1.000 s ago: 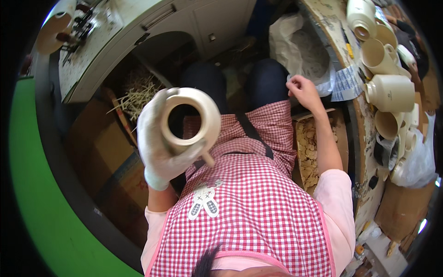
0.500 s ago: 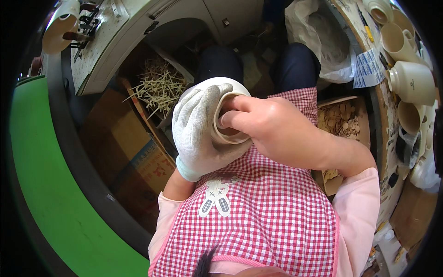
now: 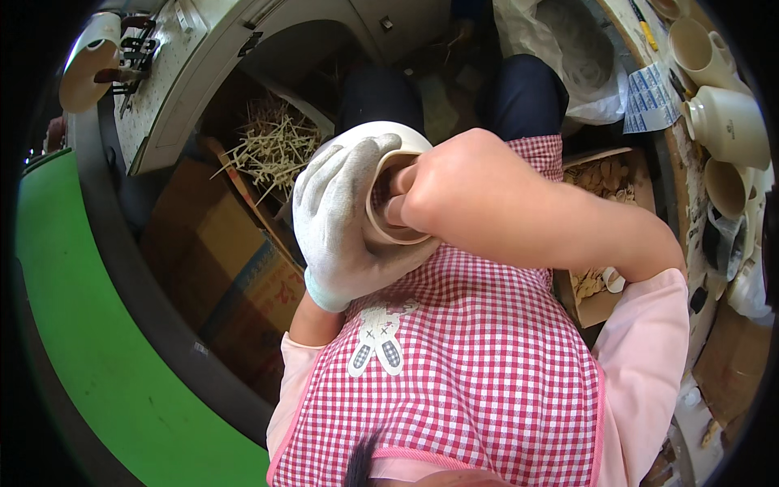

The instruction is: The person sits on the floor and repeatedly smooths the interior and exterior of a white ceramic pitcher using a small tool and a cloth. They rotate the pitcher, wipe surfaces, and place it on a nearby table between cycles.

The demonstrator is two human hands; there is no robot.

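Observation:
A rounded off-white jar [image 3: 385, 129] rests against my lap, its wide round mouth turned up toward me. My left hand [image 3: 334, 213], in a pale knitted glove, wraps round the jar's side and keeps it tilted. The bare right hand [image 3: 459, 180] reaches over from the right, its bent fingers inside the mouth. Their tips are hidden in there, and I cannot make out whether they pinch anything.
Thin pale sticks [image 3: 274, 150] are heaped at the left, beside brown cardboard [image 3: 215, 252]. A carton of flat brownish pieces [image 3: 613, 178] stands at the right. Off-white jars [image 3: 730, 130] and mugs line the right bench. A green surface [image 3: 89, 325] curves along the left.
My right wrist and forearm have lifted and swung round, with the fingers still in the jar's mouth. The left hand keeps its hold, slightly further left in view.

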